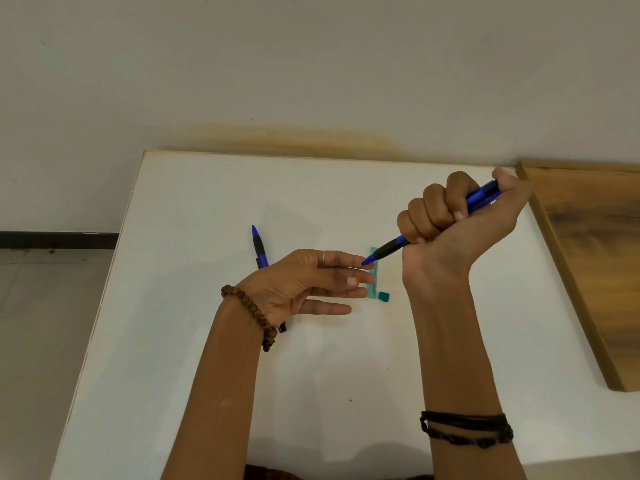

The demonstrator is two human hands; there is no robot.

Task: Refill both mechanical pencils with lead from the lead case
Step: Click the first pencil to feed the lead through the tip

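Note:
My right hand (pixel 460 216) is fisted around a blue and black mechanical pencil (pixel 388 249), thumb on its top end, tip pointing down-left. The tip sits at the fingertips of my left hand (pixel 311 282), which is flat and open, palm up, just above the table. A teal lead case (pixel 374 287) lies on the table behind those fingers, partly hidden by them. Its small teal cap (pixel 383 296) rests beside the case's near end. A second blue and black pencil (pixel 259 249) lies on the table to the left, its lower half hidden under my left hand.
The white table (pixel 207 341) has its left edge close to the second pencil and its far edge against a wall. A wooden board (pixel 595 265) lies along the right side. Tiled floor shows at the left.

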